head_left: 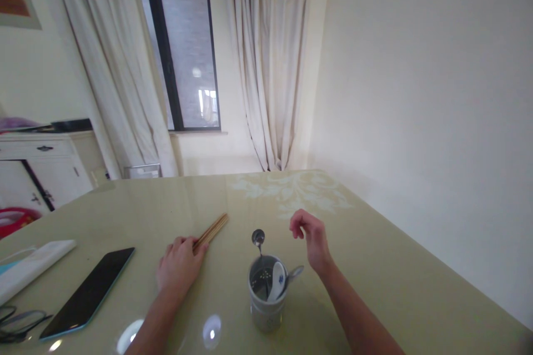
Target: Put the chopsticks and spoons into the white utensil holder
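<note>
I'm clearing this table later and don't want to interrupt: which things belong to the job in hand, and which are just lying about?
Seemingly in use:
chopsticks, in the left hand
grey cup, near the right hand
white spoon and metal utensils, in the cup

Seemingly just lying about:
dark tablet
eyeglasses
long white object

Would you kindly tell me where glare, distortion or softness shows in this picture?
Head view: round glare spots on the glossy tabletop either side of the left forearm; head view: pale reflections in the window, which leans, perhaps from lens distortion; head view: markings on the grey cup too soft to decipher.
</note>
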